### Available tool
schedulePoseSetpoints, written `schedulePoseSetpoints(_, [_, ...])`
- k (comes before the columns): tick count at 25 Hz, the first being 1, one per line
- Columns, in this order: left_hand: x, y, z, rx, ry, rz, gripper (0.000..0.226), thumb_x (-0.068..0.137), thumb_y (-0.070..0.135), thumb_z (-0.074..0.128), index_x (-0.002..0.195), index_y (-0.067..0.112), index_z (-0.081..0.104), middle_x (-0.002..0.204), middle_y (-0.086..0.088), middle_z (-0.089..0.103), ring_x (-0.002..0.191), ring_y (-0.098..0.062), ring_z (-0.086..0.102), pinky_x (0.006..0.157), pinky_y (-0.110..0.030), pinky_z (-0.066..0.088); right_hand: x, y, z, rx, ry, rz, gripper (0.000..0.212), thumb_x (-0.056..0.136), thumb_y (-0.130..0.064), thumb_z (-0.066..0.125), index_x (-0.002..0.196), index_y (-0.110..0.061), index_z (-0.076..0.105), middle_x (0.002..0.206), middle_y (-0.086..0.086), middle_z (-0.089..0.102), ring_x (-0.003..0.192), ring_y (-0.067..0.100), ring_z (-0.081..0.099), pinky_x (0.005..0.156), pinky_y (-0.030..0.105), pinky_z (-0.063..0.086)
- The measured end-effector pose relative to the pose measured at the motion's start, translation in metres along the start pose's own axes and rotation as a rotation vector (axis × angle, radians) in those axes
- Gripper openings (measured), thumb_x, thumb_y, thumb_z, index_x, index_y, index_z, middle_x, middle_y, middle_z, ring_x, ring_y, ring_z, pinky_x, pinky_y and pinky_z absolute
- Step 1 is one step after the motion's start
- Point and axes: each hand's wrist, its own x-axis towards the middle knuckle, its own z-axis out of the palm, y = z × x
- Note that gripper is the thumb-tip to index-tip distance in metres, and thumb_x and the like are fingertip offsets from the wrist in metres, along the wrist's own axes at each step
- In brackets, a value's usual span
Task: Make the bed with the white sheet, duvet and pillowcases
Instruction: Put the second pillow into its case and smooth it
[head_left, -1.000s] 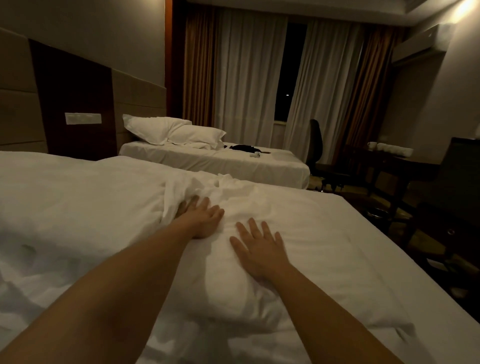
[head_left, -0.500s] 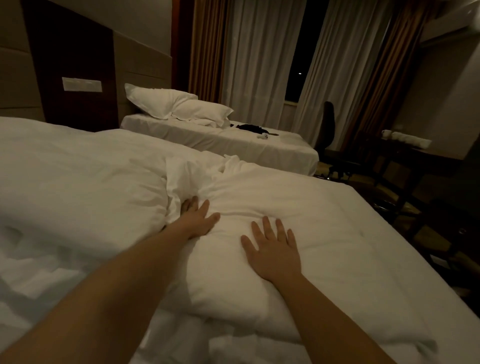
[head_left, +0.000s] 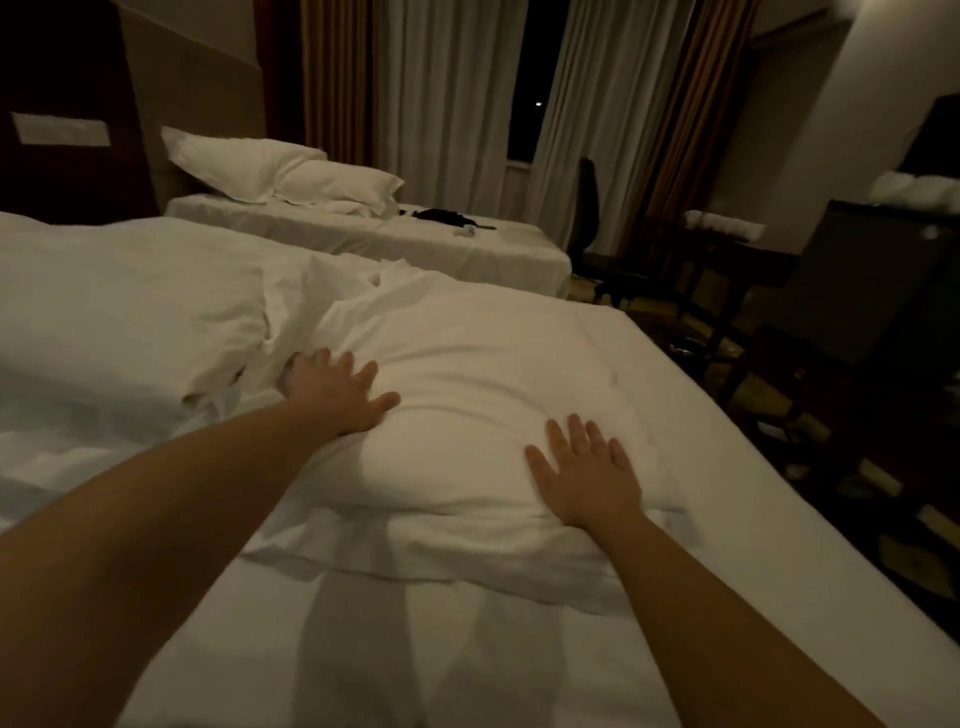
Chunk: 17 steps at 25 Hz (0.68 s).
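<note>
A puffy white pillow in its pillowcase (head_left: 467, 395) lies across the near bed, on the white sheet (head_left: 415, 649). My left hand (head_left: 337, 389) presses flat on the pillow's left end, fingers spread. My right hand (head_left: 587, 473) lies flat on its near right part, fingers straight. A bunched white duvet (head_left: 119, 322) covers the left side of the bed, touching the pillow's left end. The pillowcase's loose flap (head_left: 415, 551) lies flat on the sheet below the pillow.
A second bed (head_left: 374, 244) stands behind, with two white pillows (head_left: 280, 171) and a dark object (head_left: 441, 215) on it. Curtains (head_left: 447, 104) hang at the back. A dark chair (head_left: 587, 208), a desk (head_left: 727, 244) and dark furniture (head_left: 872, 291) stand to the right, beyond the bed's edge.
My hands have spread further apart on the pillow, the right one sliding right. The view has tilted down, showing more bare sheet in front of the pillow.
</note>
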Motion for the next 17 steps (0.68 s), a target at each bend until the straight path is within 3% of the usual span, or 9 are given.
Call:
schedulePoseSetpoints(2, [-0.017, 0.014, -0.012, 0.003, 0.111, 0.065, 0.061, 0.102, 0.058, 0.018, 0.153, 0.026, 0.029, 0.161, -0.003, 0.029, 0.146, -0.031, 0.026, 0.114, -0.052, 0.025, -0.007, 0.001, -0.002, 0.015, 0.017, 0.000, 0.074, 0.098, -0.067, 0.006, 0.161, -0.028, -0.002, 0.168, 0.001, -0.007, 0.154, 0.020, -0.006, 0.124, 0.043, -0.006])
schedulePoseSetpoints(3, [-0.028, 0.020, -0.017, -0.125, 0.183, 0.163, 0.053, 0.104, 0.049, 0.023, 0.147, 0.023, 0.040, 0.155, -0.003, 0.040, 0.140, -0.029, 0.036, 0.113, -0.049, 0.030, -0.011, -0.002, -0.001, 0.022, 0.039, -0.003, 0.074, 0.099, -0.066, 0.006, 0.161, -0.026, -0.001, 0.168, 0.003, -0.006, 0.154, 0.022, -0.005, 0.124, 0.044, -0.006])
schedulePoseSetpoints(5, [-0.057, 0.034, -0.021, -0.412, 0.246, 0.327, 0.050, 0.102, 0.051, 0.028, 0.139, 0.025, 0.051, 0.147, 0.000, 0.050, 0.132, -0.024, 0.046, 0.112, -0.044, 0.032, -0.025, -0.009, 0.003, 0.036, 0.085, -0.018, 0.074, 0.100, -0.064, 0.008, 0.161, -0.022, 0.002, 0.168, 0.005, -0.002, 0.155, 0.023, -0.002, 0.124, 0.044, -0.005])
schedulePoseSetpoints(6, [-0.072, 0.044, -0.021, -0.434, 0.248, 0.383, 0.059, 0.098, 0.061, 0.024, 0.139, 0.028, 0.051, 0.148, 0.002, 0.049, 0.133, -0.023, 0.045, 0.113, -0.043, 0.030, -0.035, -0.010, 0.006, 0.047, 0.114, -0.034, 0.074, 0.100, -0.063, 0.008, 0.161, -0.021, 0.005, 0.168, 0.005, 0.002, 0.154, 0.023, 0.000, 0.124, 0.043, -0.003])
schedulePoseSetpoints(9, [-0.101, 0.069, 0.000, -0.185, 0.297, 0.412, 0.083, 0.085, 0.072, 0.006, 0.147, 0.030, 0.040, 0.157, -0.002, 0.036, 0.143, -0.026, 0.031, 0.116, -0.048, 0.024, -0.069, -0.002, 0.018, 0.086, 0.231, -0.091, 0.083, 0.092, -0.068, -0.001, 0.160, -0.024, 0.017, 0.167, 0.001, 0.016, 0.153, 0.022, 0.011, 0.123, 0.039, 0.005])
schedulePoseSetpoints(11, [-0.112, 0.070, 0.016, -0.129, 0.480, 0.388, 0.074, 0.092, 0.067, 0.016, 0.140, 0.021, 0.049, 0.149, -0.008, 0.045, 0.135, -0.030, 0.040, 0.109, -0.049, 0.031, -0.094, 0.012, 0.029, 0.154, 0.375, -0.085, 0.082, 0.091, -0.067, 0.006, 0.151, -0.021, 0.039, 0.156, 0.003, 0.038, 0.144, 0.025, 0.031, 0.118, 0.038, 0.022])
schedulePoseSetpoints(13, [-0.116, 0.064, 0.026, -0.108, 0.678, 0.394, 0.062, 0.095, 0.060, 0.032, 0.122, 0.011, 0.060, 0.132, -0.013, 0.056, 0.117, -0.035, 0.050, 0.096, -0.049, 0.039, -0.106, 0.026, 0.041, 0.222, 0.496, -0.039, 0.069, 0.094, -0.065, 0.021, 0.123, -0.014, 0.058, 0.126, 0.006, 0.056, 0.118, 0.027, 0.051, 0.101, 0.038, 0.041])
schedulePoseSetpoints(15, [-0.117, 0.064, 0.032, -0.084, 0.823, 0.451, 0.052, 0.095, 0.054, 0.043, 0.108, 0.007, 0.061, 0.120, -0.016, 0.059, 0.104, -0.036, 0.053, 0.088, -0.048, 0.041, -0.104, 0.030, 0.043, 0.349, 0.497, 0.048, 0.066, 0.093, -0.067, 0.025, 0.102, -0.011, 0.060, 0.108, 0.007, 0.059, 0.106, 0.028, 0.054, 0.093, 0.039, 0.045])
schedulePoseSetpoints(17, [-0.119, 0.073, 0.029, -0.067, 0.891, 0.529, 0.045, 0.095, 0.052, 0.045, 0.097, 0.009, 0.059, 0.103, -0.014, 0.058, 0.090, -0.034, 0.052, 0.081, -0.046, 0.041, -0.094, 0.024, 0.033, 0.580, 0.400, 0.139, 0.064, 0.094, -0.067, 0.032, 0.100, -0.010, 0.061, 0.112, 0.009, 0.057, 0.113, 0.029, 0.049, 0.100, 0.040, 0.041])
